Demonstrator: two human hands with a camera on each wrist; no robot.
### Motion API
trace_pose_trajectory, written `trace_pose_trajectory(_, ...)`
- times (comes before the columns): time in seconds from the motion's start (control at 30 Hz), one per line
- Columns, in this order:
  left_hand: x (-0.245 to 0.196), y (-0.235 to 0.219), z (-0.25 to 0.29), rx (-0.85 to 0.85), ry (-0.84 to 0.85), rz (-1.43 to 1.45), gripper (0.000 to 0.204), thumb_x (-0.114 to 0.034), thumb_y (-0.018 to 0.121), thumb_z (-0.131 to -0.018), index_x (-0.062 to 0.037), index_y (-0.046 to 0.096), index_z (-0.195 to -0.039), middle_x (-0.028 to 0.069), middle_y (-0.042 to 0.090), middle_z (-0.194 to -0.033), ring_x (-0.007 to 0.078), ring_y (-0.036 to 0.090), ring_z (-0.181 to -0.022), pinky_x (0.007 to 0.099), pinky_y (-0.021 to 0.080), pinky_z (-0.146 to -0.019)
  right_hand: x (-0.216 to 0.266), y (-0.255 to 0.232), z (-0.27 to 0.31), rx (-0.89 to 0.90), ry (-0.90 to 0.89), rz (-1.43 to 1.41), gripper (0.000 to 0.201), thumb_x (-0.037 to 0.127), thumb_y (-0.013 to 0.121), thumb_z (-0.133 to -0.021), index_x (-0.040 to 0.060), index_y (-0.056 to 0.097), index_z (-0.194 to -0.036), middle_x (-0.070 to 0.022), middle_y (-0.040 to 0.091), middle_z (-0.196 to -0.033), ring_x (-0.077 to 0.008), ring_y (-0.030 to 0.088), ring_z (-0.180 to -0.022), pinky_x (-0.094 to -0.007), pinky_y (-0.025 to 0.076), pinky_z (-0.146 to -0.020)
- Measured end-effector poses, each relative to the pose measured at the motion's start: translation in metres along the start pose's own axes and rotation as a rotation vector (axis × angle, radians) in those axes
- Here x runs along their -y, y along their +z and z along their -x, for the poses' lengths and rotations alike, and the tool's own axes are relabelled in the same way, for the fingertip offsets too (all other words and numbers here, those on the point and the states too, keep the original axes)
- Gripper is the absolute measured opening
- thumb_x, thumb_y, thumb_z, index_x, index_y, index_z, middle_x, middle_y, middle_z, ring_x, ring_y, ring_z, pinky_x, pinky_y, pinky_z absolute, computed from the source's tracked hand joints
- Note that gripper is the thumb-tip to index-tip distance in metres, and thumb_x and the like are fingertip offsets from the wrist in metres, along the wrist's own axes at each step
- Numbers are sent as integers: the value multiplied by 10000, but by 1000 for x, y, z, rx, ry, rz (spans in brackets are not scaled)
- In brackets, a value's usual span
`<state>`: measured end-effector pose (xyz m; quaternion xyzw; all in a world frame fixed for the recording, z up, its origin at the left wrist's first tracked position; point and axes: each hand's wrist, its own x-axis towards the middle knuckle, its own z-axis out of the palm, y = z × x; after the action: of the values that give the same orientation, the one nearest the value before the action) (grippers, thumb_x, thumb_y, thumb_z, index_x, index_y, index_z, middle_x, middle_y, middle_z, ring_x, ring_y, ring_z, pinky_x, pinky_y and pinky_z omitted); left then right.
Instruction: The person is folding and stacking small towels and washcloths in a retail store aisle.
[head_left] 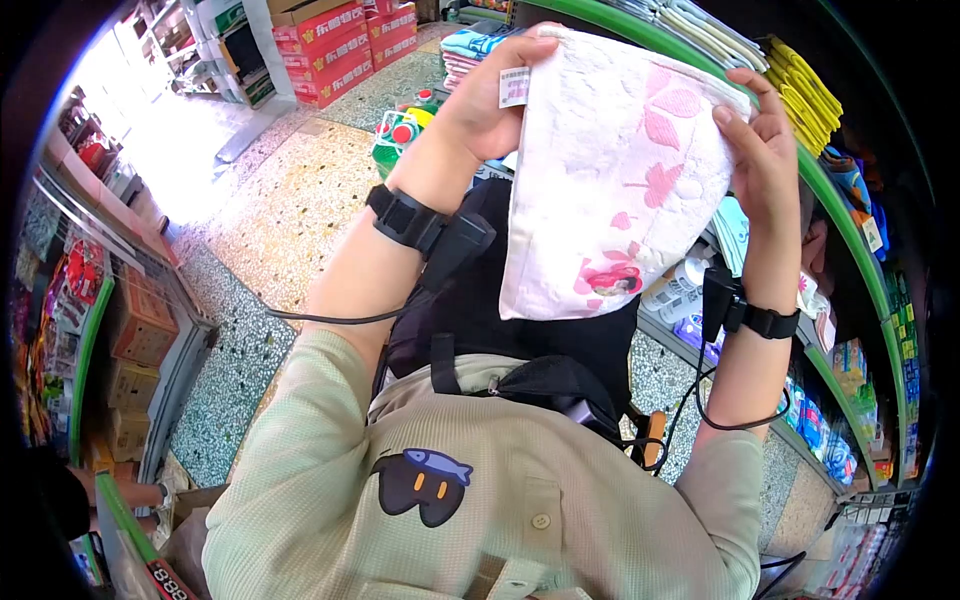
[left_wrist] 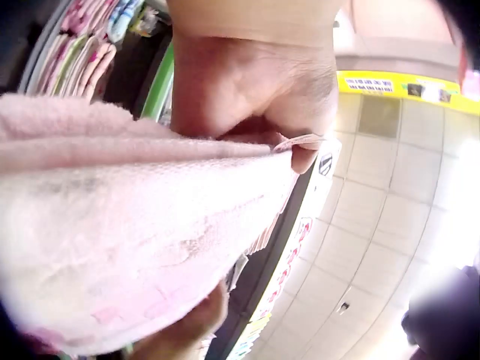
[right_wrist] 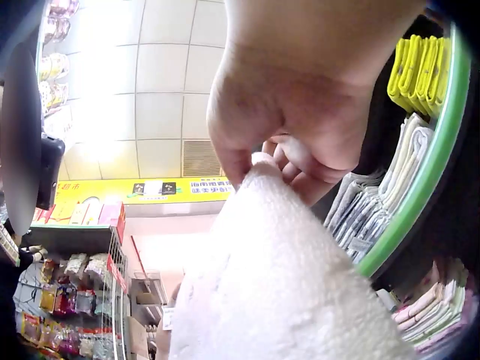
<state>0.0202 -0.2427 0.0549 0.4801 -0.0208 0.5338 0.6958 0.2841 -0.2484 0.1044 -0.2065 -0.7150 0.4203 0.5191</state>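
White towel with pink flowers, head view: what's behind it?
Past the white towel with pink flowers, black clothing shows lower left, white bottles lower right, a green shelf edge right; whatever it covers is hidden.

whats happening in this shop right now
Someone is holding up a white and pink towel by its top corners, pinched between the fingers of the left hand and right hand. It hangs down in front of them, its pink leaf pattern showing. Beside it, stacks of folded yellow cloths sit on a shelf with a green edge.
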Motion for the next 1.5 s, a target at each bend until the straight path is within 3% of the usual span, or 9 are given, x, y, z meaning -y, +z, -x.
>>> trace_pose_trajectory(0.2, 24, 7, -7, 144, -93, 341, 375, -271, 430, -939, 1, 525, -1178, 146, 595, -1149, 229, 606, -1026, 339, 515, -870, -48, -8, 12, -142, 104, -206, 505, 182, 639, -822, 27, 434, -1257, -143, 589, -1116, -206, 598, -996, -345, 516, -833)
trace_pose_trajectory(0.27, 27, 9, -8, 108, -97, 365, 365, -258, 444, -933, 5, 527, -1173, 144, 600, -1143, 219, 615, -1007, 344, 513, -868, -81, -25, 39, -135, 391, -635, 614, 253, 661, -802, 35, 392, -1309, -140, 550, -1206, -248, 541, -1104, -417, 444, -942)
trace_pose_trajectory(0.43, 22, -1, -13, 27, -104, 383, 371, -270, 452, -929, 12, 534, -1156, 147, 607, -1128, 229, 627, -979, 363, 520, -848, -114, 0, 89, 158, 550, -514, 773, 208, 761, -686, -2, 374, -1321, -139, 516, -1260, -277, 496, -1162, -417, 361, -1010)
trace_pose_trajectory(0.67, 25, -37, -8, -486, -111, -64, 488, -409, 377, -943, 12, 509, -1151, 163, 604, -1104, 249, 617, -981, 368, 514, -829, -86, 28, 83, -21, 514, -480, 597, 149, 707, -755, -45, 430, -1247, -163, 585, -1119, -238, 597, -992, -345, 484, -872)
trace_pose_trajectory(0.87, 68, -35, 48, -407, -650, -69, 842, -683, 194, -873, -19, 324, -1375, 137, 409, -1375, 229, 374, -1281, 395, 270, -1064, -74, 24, 77, -198, 497, -480, 387, 137, 612, -848, -26, 488, -1176, -141, 605, -1078, -209, 616, -946, -328, 510, -825)
trace_pose_trajectory(1.03, 74, -41, 61, -327, -404, 25, 553, -321, 507, -920, -10, 343, -1346, 129, 536, -1227, 198, 549, -1087, 338, 439, -916, -89, 6, 79, -188, 554, -479, 344, 130, 620, -844, -24, 509, -1132, -135, 613, -1040, -215, 621, -924, -331, 514, -815)
trace_pose_trajectory(1.17, 65, -27, 55, -329, -257, -413, 539, -61, 604, -847, 0, 356, -1323, 144, 585, -1116, 161, 577, -996, 296, 462, -868, -90, 8, 75, -220, 586, -350, 402, 146, 647, -825, -26, 484, -1150, -131, 610, -1033, -196, 618, -901, -307, 508, -780)
trace_pose_trajectory(1.3, 57, -28, 51, -283, -156, -445, 499, -35, 602, -840, -22, 401, -1297, 112, 596, -1095, 142, 586, -974, 277, 476, -845, -101, -4, 71, -451, 547, -220, 483, 119, 650, -812, 3, 425, -1224, -85, 625, -964, -140, 601, -849, -260, 486, -754)
trace_pose_trajectory(1.5, 44, -19, 51, -258, -177, -981, 546, -26, 674, -765, -25, 447, -1263, 81, 625, -1006, 140, 605, -894, 275, 488, -795, -81, 7, 75, -139, 371, -12, 534, -36, 638, -732, 37, 478, -1237, -84, 601, -1047, -145, 581, -922, -267, 456, -820)
